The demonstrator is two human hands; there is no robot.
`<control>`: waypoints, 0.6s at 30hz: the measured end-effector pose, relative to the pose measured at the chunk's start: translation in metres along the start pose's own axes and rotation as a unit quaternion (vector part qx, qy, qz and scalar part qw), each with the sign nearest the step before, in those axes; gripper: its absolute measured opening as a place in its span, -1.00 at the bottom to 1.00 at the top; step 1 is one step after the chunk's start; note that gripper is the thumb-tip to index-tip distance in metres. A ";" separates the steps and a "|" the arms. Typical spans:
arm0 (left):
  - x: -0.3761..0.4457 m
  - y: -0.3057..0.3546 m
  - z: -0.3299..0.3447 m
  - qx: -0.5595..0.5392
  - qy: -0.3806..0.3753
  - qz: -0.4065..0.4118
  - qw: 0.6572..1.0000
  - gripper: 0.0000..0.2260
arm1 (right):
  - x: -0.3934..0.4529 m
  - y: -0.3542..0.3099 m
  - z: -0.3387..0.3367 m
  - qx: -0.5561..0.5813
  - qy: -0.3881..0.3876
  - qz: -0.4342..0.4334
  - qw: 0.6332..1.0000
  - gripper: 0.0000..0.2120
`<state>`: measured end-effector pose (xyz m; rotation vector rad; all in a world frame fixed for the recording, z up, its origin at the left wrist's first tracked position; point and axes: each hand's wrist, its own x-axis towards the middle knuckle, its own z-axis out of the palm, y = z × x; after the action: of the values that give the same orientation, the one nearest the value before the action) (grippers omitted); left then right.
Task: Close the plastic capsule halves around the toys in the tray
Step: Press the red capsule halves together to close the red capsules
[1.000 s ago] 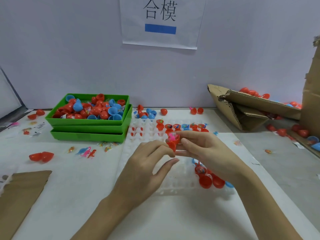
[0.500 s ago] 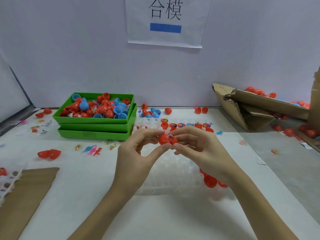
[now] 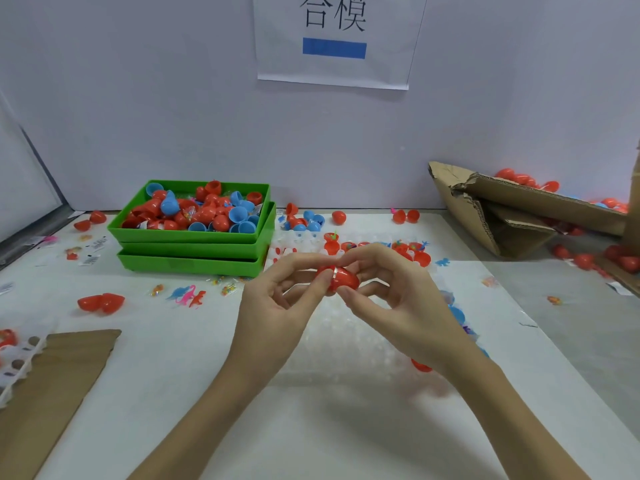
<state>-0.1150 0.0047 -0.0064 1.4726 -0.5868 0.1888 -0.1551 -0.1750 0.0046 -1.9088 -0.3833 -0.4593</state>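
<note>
Red capsule [image 3: 338, 278] pinched mid-frame between my left hand [image 3: 277, 306] and right hand [image 3: 398, 299], fingers gripping opposite halves, apparently to press them shut above the clear tray [image 3: 346, 341].

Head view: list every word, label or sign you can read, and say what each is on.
"合模": large black characters on the white paper sheet on the back wall, above a plain blue bar with no lettering.
Small paper slips on the table, far left: print too small and blurred to read.
Nothing else carries legible text.

pale wall [image 3: 173, 98], paper sign [image 3: 334, 39], white table [image 3: 173, 358]
</note>
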 end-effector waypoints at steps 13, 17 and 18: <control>0.001 -0.010 -0.006 0.169 -0.017 0.128 0.977 -0.85 | 0.000 0.004 0.009 -0.012 0.026 0.001 1.000 -0.75; 0.000 -0.008 -0.007 0.095 -0.009 0.086 0.992 -0.76 | 0.000 0.003 0.009 0.000 0.028 0.006 1.000 -0.76; 0.000 -0.006 -0.007 0.068 -0.002 0.069 0.995 -0.73 | 0.001 0.002 0.009 -0.001 0.031 0.006 0.999 -0.75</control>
<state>-0.1107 0.0104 -0.0119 1.5644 -0.6900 0.3391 -0.1523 -0.1673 0.0001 -1.8935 -0.3292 -0.5103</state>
